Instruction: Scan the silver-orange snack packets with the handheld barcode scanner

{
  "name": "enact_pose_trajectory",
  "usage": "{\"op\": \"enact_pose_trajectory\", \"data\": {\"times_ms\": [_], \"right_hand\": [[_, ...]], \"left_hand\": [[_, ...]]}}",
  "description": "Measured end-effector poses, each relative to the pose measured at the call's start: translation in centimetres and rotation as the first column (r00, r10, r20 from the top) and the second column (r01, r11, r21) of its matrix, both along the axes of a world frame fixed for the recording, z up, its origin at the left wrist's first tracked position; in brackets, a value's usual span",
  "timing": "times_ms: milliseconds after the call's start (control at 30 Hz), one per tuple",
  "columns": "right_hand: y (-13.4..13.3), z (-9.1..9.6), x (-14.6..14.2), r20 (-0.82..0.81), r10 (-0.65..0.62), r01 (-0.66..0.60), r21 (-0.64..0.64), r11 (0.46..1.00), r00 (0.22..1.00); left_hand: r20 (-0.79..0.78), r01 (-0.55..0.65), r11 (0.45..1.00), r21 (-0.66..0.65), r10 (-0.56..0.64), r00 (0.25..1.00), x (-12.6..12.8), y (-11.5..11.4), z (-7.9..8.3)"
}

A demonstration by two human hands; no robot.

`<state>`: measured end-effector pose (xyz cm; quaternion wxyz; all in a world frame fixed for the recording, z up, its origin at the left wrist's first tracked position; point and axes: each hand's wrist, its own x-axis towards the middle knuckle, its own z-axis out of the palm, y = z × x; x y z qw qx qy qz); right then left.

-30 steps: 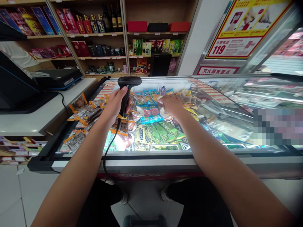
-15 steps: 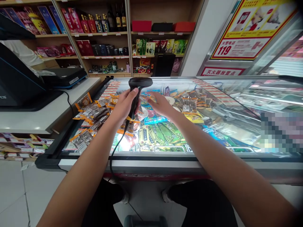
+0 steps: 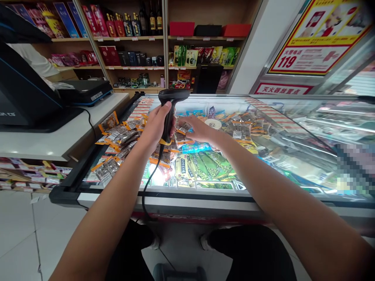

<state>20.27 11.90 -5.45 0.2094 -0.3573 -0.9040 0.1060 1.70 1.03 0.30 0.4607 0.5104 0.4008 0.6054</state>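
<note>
The left hand (image 3: 159,124) is wrapped around the handle of a black scanner (image 3: 173,97), thumb along the back, apparently so the head stays clear above the fingers. The right hand (image 3: 197,129), just right of the scanner, curves its thumb and fingers around a brown packet (image 3: 183,127); whether it grips the packet or only hovers over it, I cannot tell. The scanner's cable (image 3: 145,190) hangs slack below it over the front rim of the freezer (image 3: 190,199), likely leaving the wrist free to turn. Green packs (image 3: 208,162) lie nearer than the scanner, to its right. Orange-edged packets (image 3: 124,136) are heaped to its left, probably for easy reach. A white-lidded tub (image 3: 213,124) and more brown packets (image 3: 241,130) sit right of the scanner, past the right hand. Farther left of it stands a counter (image 3: 52,145), and well beyond it rise wooden shelves (image 3: 211,13), their goods facing outward, seemingly for display.
</note>
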Motion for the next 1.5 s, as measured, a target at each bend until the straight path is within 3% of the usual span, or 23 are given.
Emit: {"op": "enact_pose_trajectory", "data": {"times_ms": [100,233,367,633,867,1033,1333,1500], "right_hand": [[-0.6,-0.1,2.2,-0.042,0.018,-0.021,-0.062,0.998,0.999],[-0.5,0.2,4.1,-0.167,0.021,-0.025,-0.023,0.999,0.986],[0.4,1.0,5.3,-0.254,-0.063,0.054,-0.041,0.998,0.965],[0.6,1.5,6.3,-0.198,-0.127,0.133,0.014,0.991,0.972],[0.8,2.0,7.0,-0.117,-0.256,0.278,0.251,0.927,0.959],[0.7,2.2,7.4,-0.094,-0.26,0.277,0.298,0.914,0.961],[0.9,1.8,7.2,-0.098,-0.233,0.252,0.338,0.907,0.968],[1.4,1.5,7.5,-0.097,-0.241,0.259,0.339,0.904,0.966]], "left_hand": [[-0.058,0.06,0.998,-0.018,-0.061,0.996,0.0,-0.1,-0.2],[-0.135,0.141,0.989,-0.05,-0.146,0.98,0.1,-0.5,-0.3],[-0.161,0.143,0.986,-0.082,-0.155,0.975,0.2,-0.6,-0.3],[-0.204,0.201,0.971,-0.127,-0.224,0.953,0.1,-0.7,-0.6],[-0.315,0.265,0.941,-0.21,-0.322,0.893,0.2,-1.1,-0.6],[-0.386,0.323,0.909,-0.265,-0.407,0.828,0.4,-1.5,-0.6],[-0.323,0.383,0.892,-0.241,-0.446,0.835,0.6,-1.6,-0.8],[-0.321,0.334,0.918,-0.211,-0.388,0.864,0.7,-1.6,-0.6]]}}
